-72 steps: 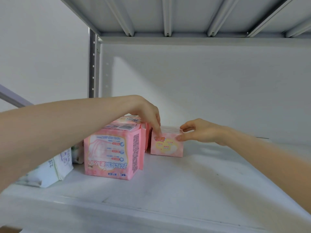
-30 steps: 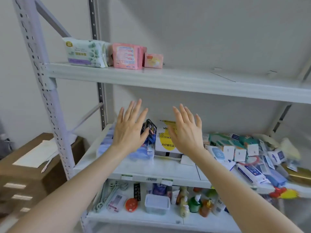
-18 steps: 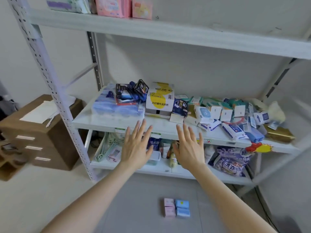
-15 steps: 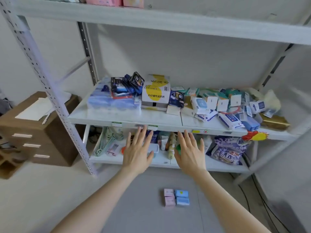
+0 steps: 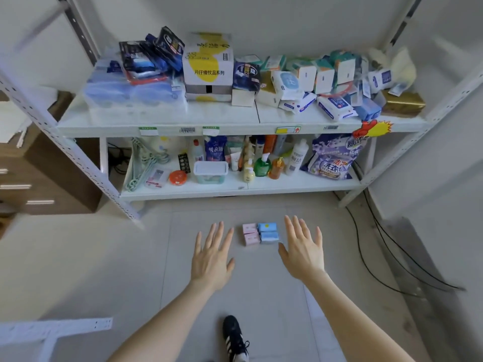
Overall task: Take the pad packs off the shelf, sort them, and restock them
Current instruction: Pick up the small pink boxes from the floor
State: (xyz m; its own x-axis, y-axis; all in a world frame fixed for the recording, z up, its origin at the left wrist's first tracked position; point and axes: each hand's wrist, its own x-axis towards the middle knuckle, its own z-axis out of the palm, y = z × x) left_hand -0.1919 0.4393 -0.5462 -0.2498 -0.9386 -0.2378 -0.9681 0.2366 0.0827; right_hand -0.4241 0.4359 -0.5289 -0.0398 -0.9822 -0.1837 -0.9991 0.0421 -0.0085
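The pad packs (image 5: 260, 233), two pink and two blue, lie together on the floor (image 5: 130, 257), now between the hands instead of below them. The left hand (image 5: 211, 257) and right hand (image 5: 303, 250) are lower, spread flat, holding nothing.

Empty, spread left hand (image 5: 210, 258) and right hand (image 5: 303, 253) flanking floor packs (image 5: 259, 233), seemingly untouched.
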